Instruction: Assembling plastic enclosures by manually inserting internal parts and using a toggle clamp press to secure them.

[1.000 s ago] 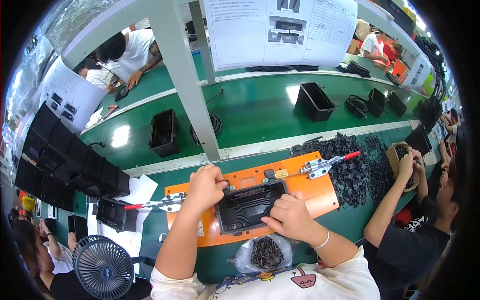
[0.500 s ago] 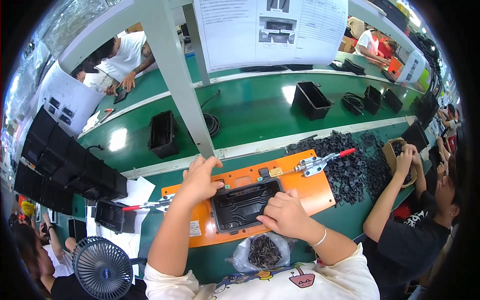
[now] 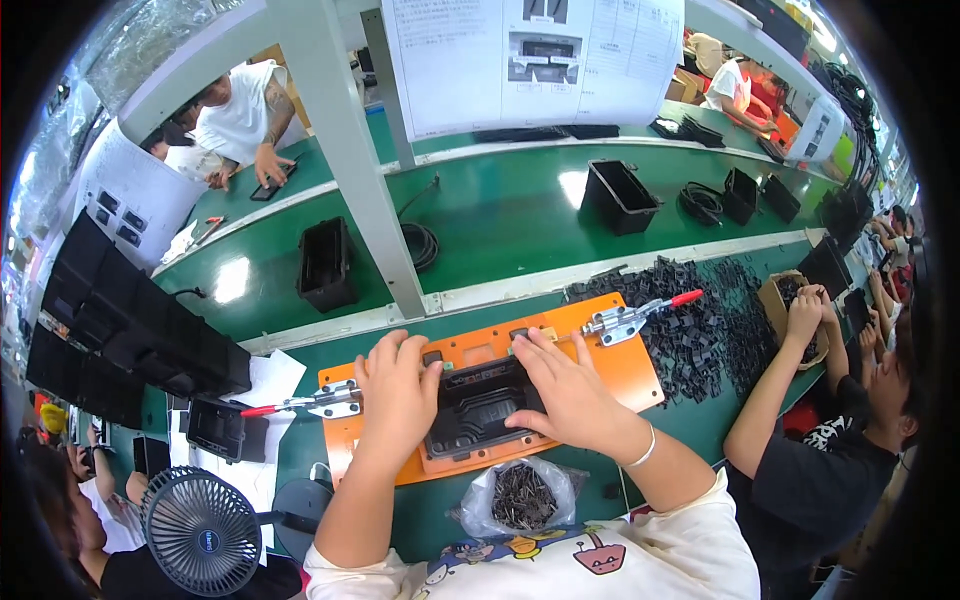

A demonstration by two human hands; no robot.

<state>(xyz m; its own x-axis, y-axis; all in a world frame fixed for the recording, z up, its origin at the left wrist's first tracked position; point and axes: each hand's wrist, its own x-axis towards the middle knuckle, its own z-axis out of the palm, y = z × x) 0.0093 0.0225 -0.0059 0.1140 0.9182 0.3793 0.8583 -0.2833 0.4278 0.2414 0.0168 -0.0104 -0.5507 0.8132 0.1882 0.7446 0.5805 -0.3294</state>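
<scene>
A black plastic box (image 3: pixel 470 425), its open side up, sits on an orange fixture plate (image 3: pixel 636 375) in front of me. My left hand (image 3: pixel 398 395) is at the box's left side, fingers stretched out and thumb near the far left corner. My right hand (image 3: pixel 570 390) lies over the right part of the box, fingers reaching across its far edge and thumb apart over the cavity. Neither hand visibly holds anything. Toggle clamps with red handles are fixed at the plate's left (image 3: pixel 335 400) and right (image 3: pixel 620 325). Small black blocks on the plate's far side are partly hidden by my fingers.
A plastic bag of small dark pins (image 3: pixel 524 497) lies near me. Loose black parts (image 3: pixel 690 340) are heaped right, beside a co-worker's hands (image 3: pixel 812 312). Stacked black boxes (image 3: pixel 140 310) and a fan (image 3: pixel 205 530) stand left. A white post (image 3: pixel 365 170) rises beyond the plate.
My right hand has moved from the box's near right side toward its far edge, its fingers straightening. My left hand has come nearer to me, its fingers less curled.
</scene>
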